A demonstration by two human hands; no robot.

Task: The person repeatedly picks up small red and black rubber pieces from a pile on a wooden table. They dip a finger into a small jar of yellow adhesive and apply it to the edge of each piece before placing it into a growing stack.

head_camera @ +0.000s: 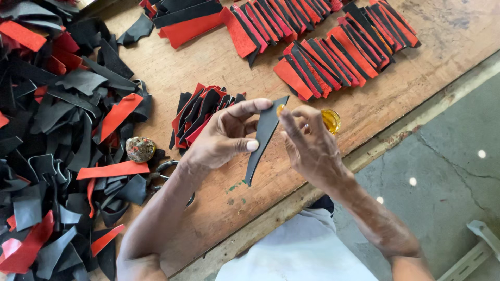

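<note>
Left hand (221, 138) pinches a long black tapered strip (263, 138) between thumb and forefinger, thumb on the near face about mid-length, forefinger stretched along the top end; other fingers curled behind. Strip is held up off the wooden table (208, 208), roughly upright with a slight tilt, wide end up, pointed end down near the table's front edge. Right hand (307, 145) is just beside the strip's upper end, fingers bunched narrow, fingertip with a yellow-amber smear touching or almost touching the top corner of the strip; can't tell exact contact. Right behind that hand sits a small round pot of amber glue (330, 120) on the table, partly hidden by the fingers. Just left of the left hand: a small fanned pile of black and red pieces (200, 112). Farther left, a big loose heap of black and red scraps (57, 130) covers that end of the table, with a lumpy brownish ball (140, 149) resting at its edge and what looks like a scissor handle (166, 167) partly under the left forearm. Along the far side of the table, rows of overlapped red-and-black strips (333, 57) laid out like shingles, well apart from both hands. Person's light grey clothing (299, 250) shows at the bottom; grey concrete floor (442, 156) to the right of the table.
</note>
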